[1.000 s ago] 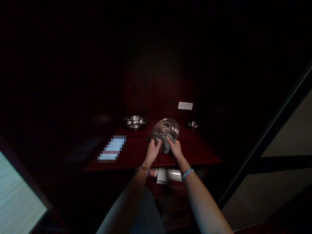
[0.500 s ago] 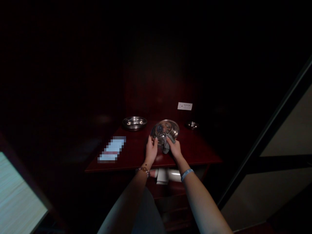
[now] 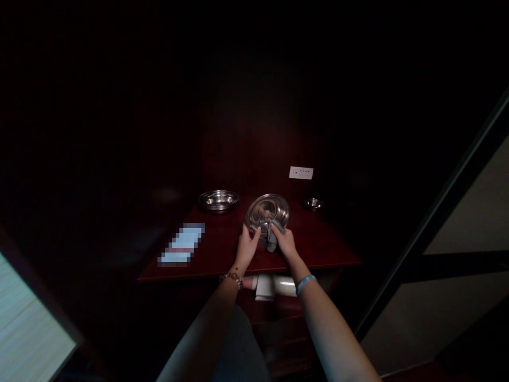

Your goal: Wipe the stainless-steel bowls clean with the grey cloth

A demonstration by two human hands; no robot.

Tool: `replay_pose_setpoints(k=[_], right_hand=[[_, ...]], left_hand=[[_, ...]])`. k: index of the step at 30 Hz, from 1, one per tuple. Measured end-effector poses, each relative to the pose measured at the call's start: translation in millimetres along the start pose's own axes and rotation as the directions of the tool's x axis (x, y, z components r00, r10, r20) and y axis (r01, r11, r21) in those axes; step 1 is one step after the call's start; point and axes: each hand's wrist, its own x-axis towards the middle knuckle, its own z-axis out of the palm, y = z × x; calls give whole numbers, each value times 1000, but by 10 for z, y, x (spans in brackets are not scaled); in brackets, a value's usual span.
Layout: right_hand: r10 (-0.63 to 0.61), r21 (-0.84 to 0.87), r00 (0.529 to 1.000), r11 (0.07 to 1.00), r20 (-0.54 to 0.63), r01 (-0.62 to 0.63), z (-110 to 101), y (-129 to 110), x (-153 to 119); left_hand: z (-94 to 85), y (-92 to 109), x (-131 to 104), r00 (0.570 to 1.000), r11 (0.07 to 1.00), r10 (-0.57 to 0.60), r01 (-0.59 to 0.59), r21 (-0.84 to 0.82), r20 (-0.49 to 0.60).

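A shiny steel plate (image 3: 281, 210) with a wide rim is held tilted above the dark red desk (image 3: 222, 257). My left hand (image 3: 248, 244) grips its near left edge, thumb on the inner face and fingers behind. In my right hand (image 3: 285, 241) is a grey cloth (image 3: 271, 243), pressed against the plate's near right part, with a loose end hanging below the rim. How the right fingers lie behind the cloth and rim is hidden.
Stacked steel plates (image 3: 218, 200) stand at the back left, a small steel bowl (image 3: 314, 203) at the back right. A blurred-out pale sheet (image 3: 183, 244) lies at left. A white socket panel (image 3: 301, 173) is on the wall; white items (image 3: 264, 287) sit on the shelf below.
The plate has turned a little and shifted slightly left, its inner face more towards me. My left thumb has slid slightly right along the rim; the cloth stays against the plate.
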Motion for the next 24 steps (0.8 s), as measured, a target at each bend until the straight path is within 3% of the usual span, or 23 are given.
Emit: replay_pose_setpoints(k=[10, 24], right_hand=[[-3, -46, 1000, 999, 12, 3, -18, 16, 8], [-13, -123, 999, 992, -50, 7, 0, -17, -8]], left_hand=[[5, 10, -4, 999, 999, -41, 41, -34, 21], [10, -19, 9, 996, 998, -51, 53, 25, -74]])
